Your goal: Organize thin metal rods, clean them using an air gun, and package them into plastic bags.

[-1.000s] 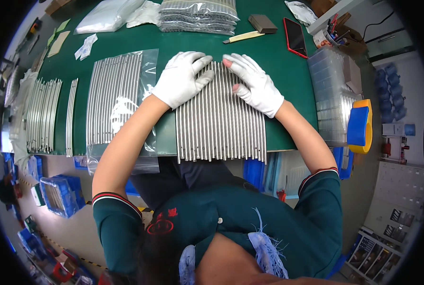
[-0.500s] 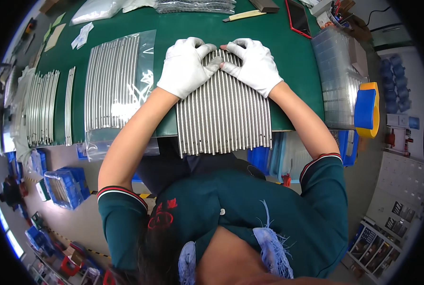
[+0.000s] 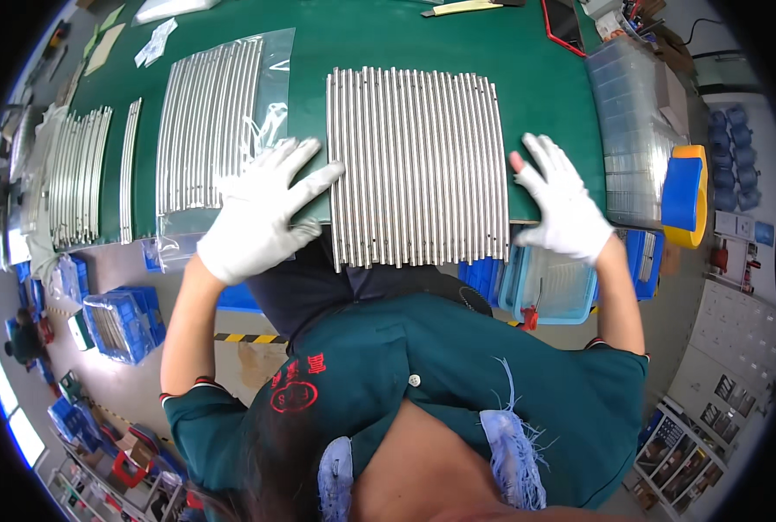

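Observation:
A row of thin metal rods [image 3: 418, 165] lies side by side on the green table, its near ends jutting past the front edge. My left hand [image 3: 266, 204], in a white glove, is at the row's left side with fingers spread; a fingertip is at the outermost rod. On the other side my right hand [image 3: 566, 196], gloved too, has its fingers apart, a small gap from the rods. One of its fingertips is bare of the white cloth. Neither hand grips anything.
Left of the row lies a clear bag of rods [image 3: 209, 130], then a narrow bundle [image 3: 129, 170] and another rod group [image 3: 79, 178]. Clear plastic boxes [image 3: 627, 130] and a yellow-blue tape roll [image 3: 685, 196] stand at the right. A yellow cutter knife [image 3: 466, 9] lies at the back.
Both hands have let go of the rods' far ends and moved apart, back toward me along the two sides. The far ends now form a nearly even line instead of a peak.

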{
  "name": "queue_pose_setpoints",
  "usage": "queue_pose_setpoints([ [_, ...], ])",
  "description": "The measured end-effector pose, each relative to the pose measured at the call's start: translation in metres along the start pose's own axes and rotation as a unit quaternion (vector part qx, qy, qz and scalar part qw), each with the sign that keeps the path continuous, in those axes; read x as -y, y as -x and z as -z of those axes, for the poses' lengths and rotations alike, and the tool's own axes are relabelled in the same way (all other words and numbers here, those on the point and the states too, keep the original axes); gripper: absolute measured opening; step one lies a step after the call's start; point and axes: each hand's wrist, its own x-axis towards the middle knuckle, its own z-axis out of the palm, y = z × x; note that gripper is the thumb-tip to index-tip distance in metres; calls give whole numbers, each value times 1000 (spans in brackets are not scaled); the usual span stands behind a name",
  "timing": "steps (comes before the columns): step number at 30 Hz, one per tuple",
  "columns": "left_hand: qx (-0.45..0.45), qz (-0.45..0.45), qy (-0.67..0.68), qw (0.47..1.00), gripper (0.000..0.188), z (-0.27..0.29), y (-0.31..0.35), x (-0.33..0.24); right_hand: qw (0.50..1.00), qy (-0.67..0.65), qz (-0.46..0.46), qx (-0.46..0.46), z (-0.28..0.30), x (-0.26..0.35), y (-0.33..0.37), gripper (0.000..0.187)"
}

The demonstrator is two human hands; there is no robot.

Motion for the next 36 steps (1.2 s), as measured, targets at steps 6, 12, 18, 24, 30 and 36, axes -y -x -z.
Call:
queue_pose_setpoints([
  [6,-80,-119,-40,989,45,-45,-34,-29,988,43,79,-126,-27,32,-30,65],
  [12,-179,-250,17,951,50,-65,-69,-64,968,-76,115,-208,-45,62,-57,46],
  [18,-184,-330,159,912,34,11,-70,-76,859,-492,118,-73,5,85,-74,54],
  [24,-333,-47,562,755,33,47,-127,-42,669,-689,151,-234,10,74,-173,91],
  [30,-362,-26,478,800,45,37,-138,-10,785,-589,95,-169,-30,98,-188,106],
  [36,-340,22,522,782,65,23,-99,-30,817,-424,214,-329,-36,110,-168,52],
])
